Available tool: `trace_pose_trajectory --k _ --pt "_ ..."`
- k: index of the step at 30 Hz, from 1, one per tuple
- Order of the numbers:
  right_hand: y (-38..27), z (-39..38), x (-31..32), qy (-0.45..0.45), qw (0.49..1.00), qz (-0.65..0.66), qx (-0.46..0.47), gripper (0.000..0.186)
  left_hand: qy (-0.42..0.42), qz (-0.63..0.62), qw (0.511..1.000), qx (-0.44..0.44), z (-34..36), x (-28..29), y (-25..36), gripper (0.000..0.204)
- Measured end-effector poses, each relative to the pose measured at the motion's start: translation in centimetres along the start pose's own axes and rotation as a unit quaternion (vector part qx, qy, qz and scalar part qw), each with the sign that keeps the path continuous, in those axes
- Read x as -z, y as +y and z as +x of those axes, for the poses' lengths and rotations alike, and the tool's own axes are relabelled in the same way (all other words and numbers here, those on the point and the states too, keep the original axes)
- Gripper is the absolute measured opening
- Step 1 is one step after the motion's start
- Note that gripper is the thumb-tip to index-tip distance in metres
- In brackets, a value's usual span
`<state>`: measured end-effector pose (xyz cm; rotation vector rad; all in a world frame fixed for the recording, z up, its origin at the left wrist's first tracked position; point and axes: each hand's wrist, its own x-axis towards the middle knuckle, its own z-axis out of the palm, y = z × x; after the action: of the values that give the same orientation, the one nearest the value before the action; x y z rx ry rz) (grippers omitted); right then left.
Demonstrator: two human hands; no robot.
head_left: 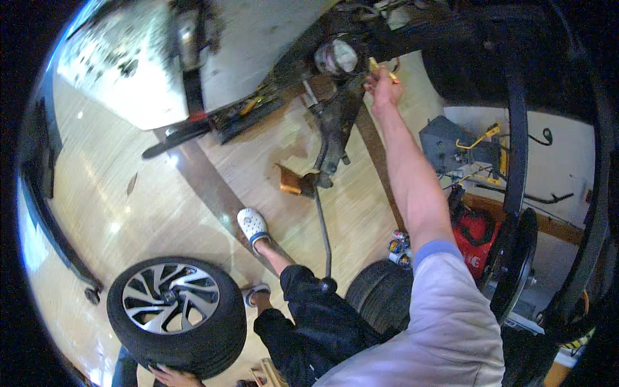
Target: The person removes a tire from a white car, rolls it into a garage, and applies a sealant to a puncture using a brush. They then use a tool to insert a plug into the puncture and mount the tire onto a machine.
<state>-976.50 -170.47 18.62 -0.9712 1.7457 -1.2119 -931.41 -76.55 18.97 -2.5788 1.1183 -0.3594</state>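
Observation:
My right arm reaches up and away to the underside of a raised car (258, 45). My right hand (383, 89) is closed around a small yellow-and-orange object (374, 64), its kind too small to make out. Just left of that hand is a round, silvery-white part (338, 57) among dark undercarriage parts. At the lower left, my left hand (174, 376) lies with fingers stretched against the lower side of a wheel (232, 309). That wheel has a black tyre and a silver-and-black spoked rim. Part of this hand is cut off by the lower edge.
A dark jack-like stand (338, 132) with a long bar (324, 238) rises from the floor beneath the car, beside an orange-brown piece (293, 180). Dark tyres (380, 293), several cans (400, 248), a red case (474, 238) and a grey box (442, 142) are on the right.

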Motion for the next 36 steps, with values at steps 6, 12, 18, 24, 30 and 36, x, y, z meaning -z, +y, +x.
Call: trace_pose_trajectory --k 6,12,18,24,30,36 --pt "-0.2 0.3 2.3 -0.024 0.997 0.065 -0.017 0.041 0.024 0.037 0.998 -0.036 2.3 -1.0 -0.5 0.052" --pt "-1.5 0.8 1.6 -0.112 0.993 -0.008 0.033 0.047 0.024 0.028 0.996 -0.077 4.8 -1.5 -0.4 0.052" --pt "-0.8 -0.1 -1.6 -0.147 0.976 -0.159 0.014 0.05 -0.006 0.047 0.998 -0.046 0.9 -0.3 -2.9 0.053" --pt "3.2 -3.7 0.0 -0.154 0.976 -0.153 0.022 0.062 -0.097 -0.174 0.951 0.238 1.0 -0.5 -0.7 0.047" --pt "4.2 -9.6 6.2 -0.197 0.973 -0.117 0.029 0.038 -0.086 -0.224 0.914 0.327 5.8 2.9 3.6 0.055" --pt "6.6 -26.1 3.8 -0.275 0.939 -0.206 0.023 0.033 -0.106 -0.226 0.899 0.359 4.1 4.6 2.6 0.056"
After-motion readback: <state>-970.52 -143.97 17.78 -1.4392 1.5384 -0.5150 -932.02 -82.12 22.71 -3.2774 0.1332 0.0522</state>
